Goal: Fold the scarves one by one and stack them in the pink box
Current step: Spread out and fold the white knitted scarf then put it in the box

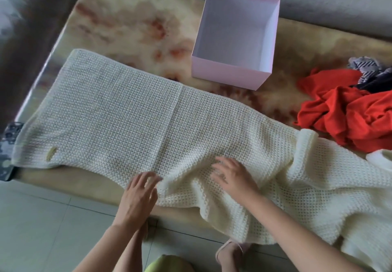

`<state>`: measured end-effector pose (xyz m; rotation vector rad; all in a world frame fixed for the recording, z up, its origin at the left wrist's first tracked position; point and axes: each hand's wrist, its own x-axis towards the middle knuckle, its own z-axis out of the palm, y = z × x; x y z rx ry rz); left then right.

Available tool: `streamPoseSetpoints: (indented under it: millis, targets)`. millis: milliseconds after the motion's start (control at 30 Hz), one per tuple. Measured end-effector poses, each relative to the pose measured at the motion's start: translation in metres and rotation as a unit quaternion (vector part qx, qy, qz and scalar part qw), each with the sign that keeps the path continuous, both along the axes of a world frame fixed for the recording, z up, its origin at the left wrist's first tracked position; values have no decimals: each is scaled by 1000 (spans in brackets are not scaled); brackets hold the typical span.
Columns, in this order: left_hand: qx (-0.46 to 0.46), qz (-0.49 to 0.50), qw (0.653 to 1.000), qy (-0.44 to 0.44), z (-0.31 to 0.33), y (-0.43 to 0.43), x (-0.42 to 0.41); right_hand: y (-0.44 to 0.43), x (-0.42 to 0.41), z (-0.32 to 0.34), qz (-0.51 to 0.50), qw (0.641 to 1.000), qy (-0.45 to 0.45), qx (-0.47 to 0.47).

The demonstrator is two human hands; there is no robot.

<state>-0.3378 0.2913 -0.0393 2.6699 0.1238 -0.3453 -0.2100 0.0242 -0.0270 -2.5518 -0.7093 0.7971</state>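
Note:
A long cream knitted scarf [118,114] lies spread across the table, its right part bunched and hanging over the front edge. My left hand [139,195] has spread fingers at the scarf's near edge, touching it. My right hand [231,176] lies flat on the wrinkled cloth, fingers straight. The pink box [224,70] stands open and empty behind the scarf. A red scarf [343,119] is crumpled at the right, with a dark striped scarf [369,72] on top of it.
The table [127,23] has a glossy marbled beige top with a shiny left edge. Grey sofa cushions [328,2] run along the back. Pale floor tiles [42,229] lie below, and a slippered foot [231,252] shows near the bottom.

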Motion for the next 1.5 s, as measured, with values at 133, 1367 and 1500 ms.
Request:
streamPoseSetpoints:
  millis: [133, 1367, 1500]
  targets:
    - [58, 21, 994, 93, -1, -1, 40, 22, 44, -8, -34, 998, -6, -57]
    - [88, 296, 939, -153, 4, 183, 93, 262, 169, -1, -18, 953, -259, 157]
    - [47, 360, 926, -107, 4, 217, 98, 329, 195, -3, 20, 989, -143, -2]
